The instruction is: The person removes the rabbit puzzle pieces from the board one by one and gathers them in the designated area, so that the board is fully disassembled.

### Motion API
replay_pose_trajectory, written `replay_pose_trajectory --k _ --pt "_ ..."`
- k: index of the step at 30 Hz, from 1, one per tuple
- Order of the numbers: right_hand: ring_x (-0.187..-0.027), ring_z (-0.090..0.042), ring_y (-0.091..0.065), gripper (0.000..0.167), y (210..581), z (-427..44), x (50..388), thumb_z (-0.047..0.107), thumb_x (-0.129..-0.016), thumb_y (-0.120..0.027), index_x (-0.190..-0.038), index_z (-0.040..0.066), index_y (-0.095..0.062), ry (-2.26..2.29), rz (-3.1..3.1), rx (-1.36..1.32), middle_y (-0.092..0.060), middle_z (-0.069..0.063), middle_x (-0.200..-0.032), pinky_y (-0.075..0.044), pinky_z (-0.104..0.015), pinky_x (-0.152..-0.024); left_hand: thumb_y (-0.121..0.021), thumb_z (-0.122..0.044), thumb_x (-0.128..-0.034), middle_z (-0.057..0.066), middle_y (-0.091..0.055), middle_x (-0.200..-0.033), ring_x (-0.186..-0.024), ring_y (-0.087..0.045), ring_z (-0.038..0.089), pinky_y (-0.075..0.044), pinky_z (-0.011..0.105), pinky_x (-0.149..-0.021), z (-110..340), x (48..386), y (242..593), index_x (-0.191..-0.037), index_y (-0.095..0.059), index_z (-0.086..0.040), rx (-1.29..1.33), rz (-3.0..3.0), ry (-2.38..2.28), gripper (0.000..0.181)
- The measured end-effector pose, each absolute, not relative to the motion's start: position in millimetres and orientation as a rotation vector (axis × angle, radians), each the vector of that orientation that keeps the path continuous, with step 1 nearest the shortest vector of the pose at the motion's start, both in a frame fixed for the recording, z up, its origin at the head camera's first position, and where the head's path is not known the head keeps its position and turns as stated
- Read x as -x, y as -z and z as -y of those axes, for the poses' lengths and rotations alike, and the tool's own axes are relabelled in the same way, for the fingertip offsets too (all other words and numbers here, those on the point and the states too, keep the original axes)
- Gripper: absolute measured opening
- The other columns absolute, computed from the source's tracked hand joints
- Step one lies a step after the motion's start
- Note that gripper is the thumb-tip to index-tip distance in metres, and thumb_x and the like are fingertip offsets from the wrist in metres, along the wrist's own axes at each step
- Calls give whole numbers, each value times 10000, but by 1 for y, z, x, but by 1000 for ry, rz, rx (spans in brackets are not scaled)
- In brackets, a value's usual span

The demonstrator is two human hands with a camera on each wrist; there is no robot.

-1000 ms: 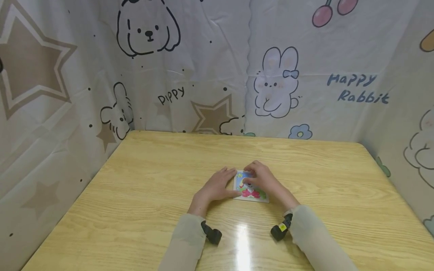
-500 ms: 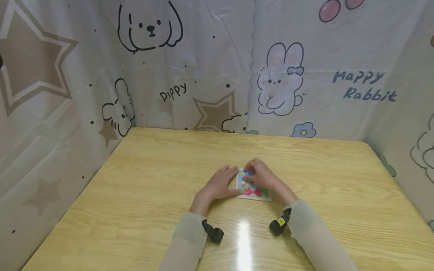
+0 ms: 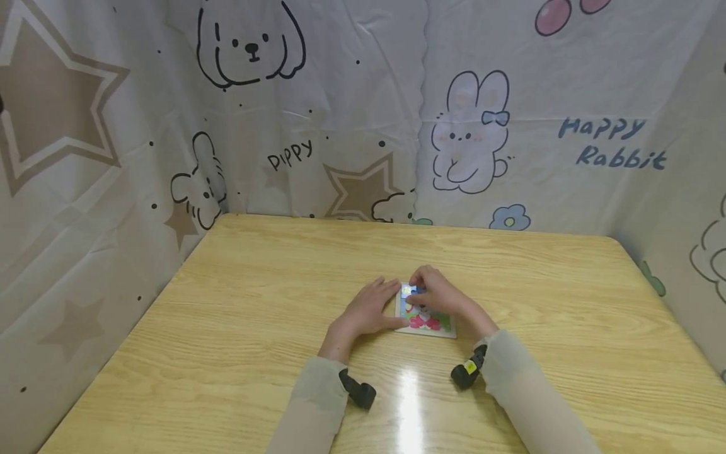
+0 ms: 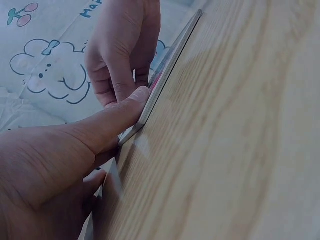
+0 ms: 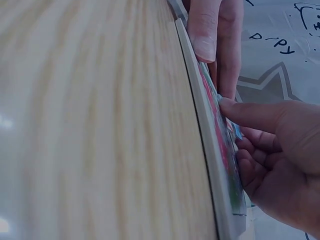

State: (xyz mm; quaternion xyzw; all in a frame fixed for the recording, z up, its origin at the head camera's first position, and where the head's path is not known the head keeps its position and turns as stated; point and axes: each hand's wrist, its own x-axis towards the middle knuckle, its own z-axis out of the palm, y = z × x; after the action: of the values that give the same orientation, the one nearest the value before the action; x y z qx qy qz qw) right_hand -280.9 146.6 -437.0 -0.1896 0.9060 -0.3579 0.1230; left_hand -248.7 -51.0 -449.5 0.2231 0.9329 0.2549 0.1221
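A square picture puzzle in a pale frame (image 3: 426, 333) lies flat on the wooden table, showing pink, green and blue. The left hand (image 3: 368, 310) rests along its left side, thumb on the near left corner and fingers at the far one. In the left wrist view, that hand's thumb (image 4: 117, 112) presses straight onto the frame's edge. The right hand (image 3: 443, 295) reaches over the top of the puzzle and pinches a small piece (image 3: 408, 291) near the far left corner. Beside the right fingers, a blue piece edge (image 5: 237, 131) stands slightly raised in the right wrist view.
The wooden table (image 3: 238, 334) stretches around the puzzle. Behind it and at both sides hangs a light cloth (image 3: 351, 94) with cartoon drawings. A black wrist camera (image 3: 362, 394) sits at the left wrist, another (image 3: 466, 375) at the right.
The piece at the puzzle's far left now looks brighter and tilted under the right fingers. The view has shifted slightly; the left hand keeps its place on the frame.
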Motion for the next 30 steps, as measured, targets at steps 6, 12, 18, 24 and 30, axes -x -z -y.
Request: replay_pose_trajectory --k 6,12,18,24,30 --pt "-930 -219 -473 282 439 -147 279 118 -895 -701 -1099 -16 -559 1042 -2698 617 -544 -136 -1026 -426 -284 -781 -664 -509 -882 -11 -283 -1626 -1547 -135 261 -122 479 -1274 51 248 448 -1544 -313 -175 -642 -2718 -751 820" --pt "-949 -222 -477 269 438 -145 275 95 -892 -696 -1088 -28 -559 1003 -2780 732 -550 -134 -1020 -451 -308 -805 -667 -500 -882 -6 -288 -1624 -1546 -137 263 -120 473 -1275 51 248 447 -1543 -314 -174 -642 -2720 -764 817" --pt "-986 -256 -513 236 437 -143 272 37 -884 -686 -1071 -35 -562 951 -2854 884 -561 -146 -1034 -508 -401 -866 -678 -484 -879 -6 -292 -1623 -1547 -135 256 -117 464 -1277 51 248 448 -1543 -315 -171 -635 -2712 -789 819" --pt "-964 -255 -617 169 443 -144 272 11 -914 -637 -1071 -6 -578 1052 -2844 796 -583 -146 -1050 -575 -372 -840 -675 -491 -879 1 -295 -1622 -1546 -137 263 -121 470 -1276 50 248 449 -1540 -321 -168 -631 -2715 -781 817" --pt "-990 -272 -665 134 447 -147 272 11 -931 -612 -1064 17 -598 1212 -2792 677 -607 -146 -1089 -599 -353 -838 -670 -502 -879 -4 -281 -1627 -1550 -121 255 -105 469 -1278 51 247 450 -1544 -311 -179 -613 -2715 -774 822"
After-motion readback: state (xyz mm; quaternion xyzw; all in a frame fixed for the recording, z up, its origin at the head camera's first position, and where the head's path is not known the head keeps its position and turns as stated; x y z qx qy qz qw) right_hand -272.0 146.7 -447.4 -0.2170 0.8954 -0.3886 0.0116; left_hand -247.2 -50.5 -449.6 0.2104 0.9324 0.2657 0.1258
